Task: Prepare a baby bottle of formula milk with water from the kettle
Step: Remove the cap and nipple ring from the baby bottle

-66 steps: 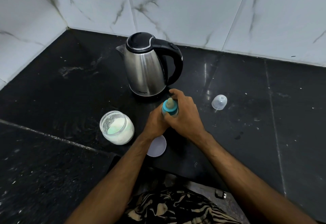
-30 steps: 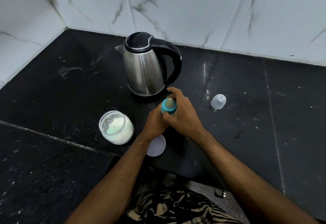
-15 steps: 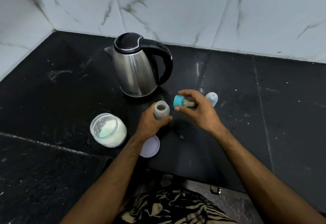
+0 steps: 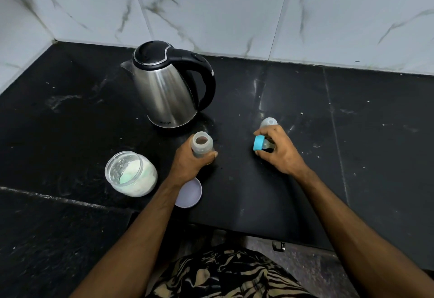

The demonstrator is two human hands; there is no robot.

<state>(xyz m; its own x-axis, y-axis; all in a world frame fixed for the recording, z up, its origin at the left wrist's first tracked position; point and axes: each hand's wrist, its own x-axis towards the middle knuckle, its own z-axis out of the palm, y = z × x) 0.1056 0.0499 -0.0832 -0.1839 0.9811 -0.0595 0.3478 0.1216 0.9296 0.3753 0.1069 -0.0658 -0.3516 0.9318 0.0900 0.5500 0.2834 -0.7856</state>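
The kettle (image 4: 168,91) stands at the back of the counter (image 4: 352,145), its spout to the left and handle to the right, with the wall (image 4: 234,11) behind it. Just in front of it my left hand (image 4: 190,163) holds the open bottle (image 4: 202,147) upright on the counter, and well to the right my right hand (image 4: 279,152) holds the teat ring (image 4: 259,142) on its side, with the cap (image 4: 269,122) just behind that hand. The powder jar (image 4: 131,173) sits open to the left of my left hand, and its lid (image 4: 190,193) lies on the counter partly under my left wrist, nearer me than the bottle.
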